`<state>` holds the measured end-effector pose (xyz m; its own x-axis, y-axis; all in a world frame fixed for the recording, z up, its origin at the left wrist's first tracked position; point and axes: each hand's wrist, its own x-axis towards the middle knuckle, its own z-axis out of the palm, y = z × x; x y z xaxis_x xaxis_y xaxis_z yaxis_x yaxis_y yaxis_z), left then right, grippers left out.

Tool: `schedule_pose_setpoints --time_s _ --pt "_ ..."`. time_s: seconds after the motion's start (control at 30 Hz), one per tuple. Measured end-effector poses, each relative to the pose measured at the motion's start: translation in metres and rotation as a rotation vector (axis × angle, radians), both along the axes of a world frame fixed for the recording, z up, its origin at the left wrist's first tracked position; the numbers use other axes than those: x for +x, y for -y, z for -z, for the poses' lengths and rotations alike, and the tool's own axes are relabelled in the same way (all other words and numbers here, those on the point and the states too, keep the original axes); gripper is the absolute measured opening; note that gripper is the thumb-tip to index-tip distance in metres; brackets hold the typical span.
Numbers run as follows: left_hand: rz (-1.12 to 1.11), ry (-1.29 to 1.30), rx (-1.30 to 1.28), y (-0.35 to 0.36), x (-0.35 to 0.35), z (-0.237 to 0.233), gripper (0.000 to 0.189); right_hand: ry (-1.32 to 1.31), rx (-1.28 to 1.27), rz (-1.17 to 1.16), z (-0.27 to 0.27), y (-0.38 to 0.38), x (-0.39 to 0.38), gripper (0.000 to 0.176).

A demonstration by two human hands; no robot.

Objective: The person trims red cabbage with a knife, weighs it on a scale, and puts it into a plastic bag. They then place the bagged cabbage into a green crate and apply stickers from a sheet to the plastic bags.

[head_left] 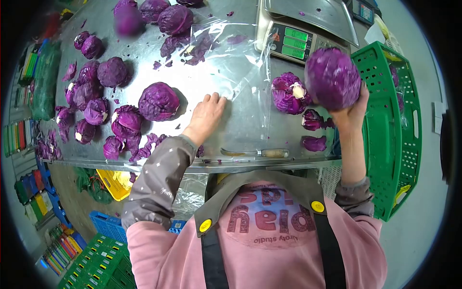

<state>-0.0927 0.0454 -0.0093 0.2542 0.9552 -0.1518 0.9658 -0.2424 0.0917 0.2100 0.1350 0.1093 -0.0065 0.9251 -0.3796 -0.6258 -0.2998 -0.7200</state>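
In my right hand [353,108] is a large red cabbage [333,78], raised over the table's right side, with the fingers wrapped under and behind it. My left hand [208,116] is low over the metal table, its fingers curled at the edge of a clear plastic bag [245,77] spread flat. Left of that hand sits another red cabbage [159,101]. A smaller cabbage with a pale cut stem [290,93] lies beneath and left of the held one. Near the front edge rests a curved knife with a wooden handle [273,152].
A weighing scale [292,41] with green displays stands at the back right. Beside the table on the right is a green crate [380,130]. Several cabbages [112,72] and loose leaves cover the table's left part. A yellow crate [114,184] is below, left.
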Motion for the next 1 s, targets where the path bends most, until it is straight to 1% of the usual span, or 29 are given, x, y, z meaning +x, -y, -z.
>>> schedule_pose_setpoints --time_s 0.07,0.1,0.17,0.2,0.27,0.3,0.43,0.5,0.6,0.67,0.73,0.77,0.83,0.87,0.9,0.93,0.97,1.0 --pt "0.149 0.213 0.06 0.012 0.002 -0.004 0.039 -0.022 -0.085 -0.058 0.006 0.024 0.005 0.059" --pt "0.177 0.167 0.052 0.016 0.001 -0.003 0.038 -0.023 -0.083 -0.056 0.011 0.034 0.009 0.059" --pt "0.148 0.187 0.068 0.015 -0.007 0.01 0.035 -0.028 -0.155 -0.062 0.021 0.047 0.016 0.064" --pt "0.121 0.211 0.073 0.014 -0.01 0.015 0.033 -0.031 -0.147 -0.063 0.023 0.053 0.018 0.064" --pt "0.111 0.256 0.058 0.014 -0.015 0.025 0.03 0.011 -0.224 -0.093 0.025 0.064 0.021 0.065" --pt "0.1 0.305 0.039 0.012 -0.016 0.023 0.027 0.046 -0.216 -0.111 0.027 0.068 0.021 0.069" --pt "0.061 0.308 0.101 0.016 -0.009 0.009 0.022 0.001 -0.208 -0.093 0.032 0.075 0.023 0.069" --pt "0.119 0.314 0.296 0.022 -0.005 0.005 0.018 -0.032 -0.171 -0.148 0.033 0.079 0.024 0.067" --pt "0.13 0.332 0.2 0.022 -0.014 0.023 0.019 -0.047 -0.183 -0.171 0.03 0.081 0.02 0.066" --pt "0.114 0.368 0.195 0.023 -0.014 0.03 0.019 -0.032 -0.187 -0.158 0.028 0.082 0.016 0.067" --pt "0.055 0.331 0.185 0.023 -0.009 0.026 0.023 -0.013 -0.194 -0.141 0.026 0.085 0.015 0.067" --pt "0.056 0.334 0.183 0.024 -0.004 0.023 0.023 -0.027 -0.186 -0.183 0.024 0.085 0.015 0.067" --pt "0.001 0.499 0.175 0.027 0.014 0.003 0.031 -0.038 -0.182 -0.219 0.024 0.088 0.014 0.067" --pt "0.059 0.515 0.11 0.027 0.025 -0.008 0.044 -0.038 -0.184 -0.228 0.025 0.088 0.013 0.068" --pt "0.139 0.464 0.088 0.024 0.039 -0.005 0.052 -0.039 -0.184 -0.24 0.025 0.088 0.012 0.068" --pt "0.209 0.376 0.025 0.02 0.054 -0.005 0.055 -0.039 -0.181 -0.242 0.027 0.088 0.012 0.068" --pt "0.311 0.283 0.11 0.017 0.067 0.006 0.047 -0.025 -0.19 -0.235 0.03 0.089 0.013 0.068" --pt "0.309 0.282 0.116 0.013 0.08 0.01 0.047 -0.011 -0.197 -0.229 0.033 0.088 0.014 0.068"
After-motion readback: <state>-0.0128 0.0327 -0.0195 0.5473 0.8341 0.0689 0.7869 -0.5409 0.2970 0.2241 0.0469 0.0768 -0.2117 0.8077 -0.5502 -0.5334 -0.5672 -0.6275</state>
